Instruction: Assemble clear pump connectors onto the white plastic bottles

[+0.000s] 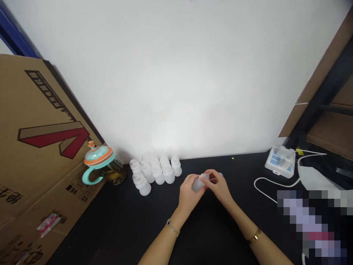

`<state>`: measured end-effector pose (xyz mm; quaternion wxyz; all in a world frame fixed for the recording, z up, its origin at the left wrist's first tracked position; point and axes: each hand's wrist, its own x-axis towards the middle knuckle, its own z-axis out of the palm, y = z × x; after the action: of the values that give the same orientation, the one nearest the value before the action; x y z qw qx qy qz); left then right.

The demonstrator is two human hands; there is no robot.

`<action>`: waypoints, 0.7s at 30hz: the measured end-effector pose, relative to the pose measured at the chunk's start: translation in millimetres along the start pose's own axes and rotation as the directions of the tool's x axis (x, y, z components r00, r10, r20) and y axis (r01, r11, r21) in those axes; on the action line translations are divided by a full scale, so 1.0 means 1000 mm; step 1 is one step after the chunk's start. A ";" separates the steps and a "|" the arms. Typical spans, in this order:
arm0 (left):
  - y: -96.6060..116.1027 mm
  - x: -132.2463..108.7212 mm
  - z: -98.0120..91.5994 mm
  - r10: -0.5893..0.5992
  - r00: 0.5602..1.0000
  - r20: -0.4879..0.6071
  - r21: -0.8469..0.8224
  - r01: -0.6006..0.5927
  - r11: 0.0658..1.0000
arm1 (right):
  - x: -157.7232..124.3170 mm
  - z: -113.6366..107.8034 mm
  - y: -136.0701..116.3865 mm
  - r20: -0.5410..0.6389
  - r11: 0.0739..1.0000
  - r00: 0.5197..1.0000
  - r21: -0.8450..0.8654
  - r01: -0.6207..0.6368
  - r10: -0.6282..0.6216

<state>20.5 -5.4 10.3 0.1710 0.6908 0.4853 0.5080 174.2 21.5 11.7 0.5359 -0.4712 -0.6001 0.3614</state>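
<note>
A small whitish bottle (197, 185) with a clear cap lies tilted between my two hands above the black table. My left hand (189, 193) is wrapped round its body. The fingers of my right hand (219, 184) pinch the capped end, partly covering it. A small bluish thing (220, 174) shows just behind my right fingers; its kind cannot be made out. To the left of my hands, several similar white bottles (158, 174) with clear domed caps stand upright in a close group near the wall.
Left of the bottles stands a glass teapot (114, 173) with a turquoise lid and handle, beside a large cardboard box (33, 176). On the right lie a clear plastic case (280, 162) and a white cable (264, 179). A white wall (193, 81) rises behind the black table (118, 228).
</note>
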 end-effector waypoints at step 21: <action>-0.007 -0.009 0.003 0.199 0.979 0.051 0.264 -0.206 0.942 | -0.004 -0.001 -0.001 -0.054 0.982 0.999 -0.189 -0.009 -0.001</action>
<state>19.7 -9.1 -1.0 0.0285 0.7596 0.4739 0.4445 174.7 17.2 11.4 0.5039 -0.5310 -0.6160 0.2909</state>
